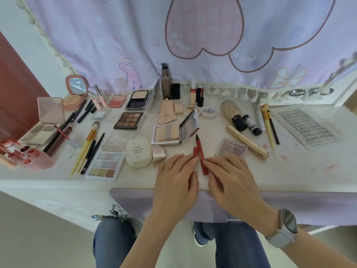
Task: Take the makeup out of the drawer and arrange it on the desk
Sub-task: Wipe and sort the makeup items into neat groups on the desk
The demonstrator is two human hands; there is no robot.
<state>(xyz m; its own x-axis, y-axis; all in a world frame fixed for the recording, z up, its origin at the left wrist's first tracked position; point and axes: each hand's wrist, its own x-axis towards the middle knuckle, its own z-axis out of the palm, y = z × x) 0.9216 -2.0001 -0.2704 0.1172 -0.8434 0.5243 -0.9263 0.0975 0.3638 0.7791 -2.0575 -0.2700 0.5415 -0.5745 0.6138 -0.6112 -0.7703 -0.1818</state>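
Both hands pinch a red eyeliner pen near the desk edge.

Pretty bright, soft daylight-ish light all over, coming through the pale lilac cartoon-print curtain behind the white desk top, so shadows under the stuff are faint. Slight glare on the small pink-framed mirror just below the curtain's left edge. Heavy wide-angle bend: the desk curves, the corners stretch. Far left of the curtain, the red lipsticks smear into blur. The middle is sharp.
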